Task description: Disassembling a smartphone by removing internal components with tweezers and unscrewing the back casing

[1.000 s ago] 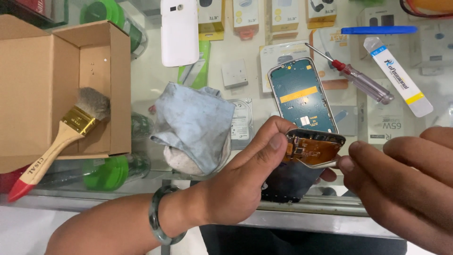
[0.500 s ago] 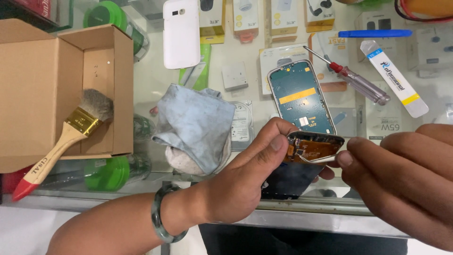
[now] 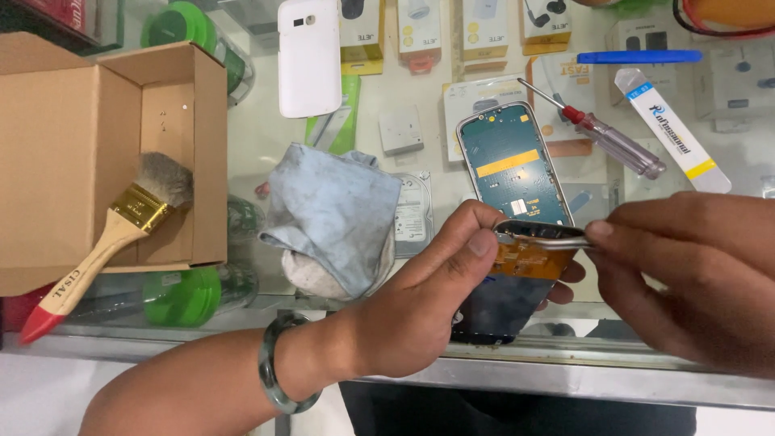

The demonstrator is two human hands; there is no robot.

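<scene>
Glass counter (image 3: 258,145) beneath both hands (image 3: 420,315) gripping a phone screen (image 3: 517,278).

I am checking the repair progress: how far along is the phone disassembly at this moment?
Done: white back cover off, phone frame with its circuit board lying bare on the glass counter. In hand: left hand holds the screen part; right hand pinches its top edge. Left: that part seems not yet separated; screwdriver lies unused.

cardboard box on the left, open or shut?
Open. The cardboard box has its flaps spread and its inside shows; the bristle end of a paintbrush rests inside it, and the red-tipped handle sticks out past the edge.
</scene>
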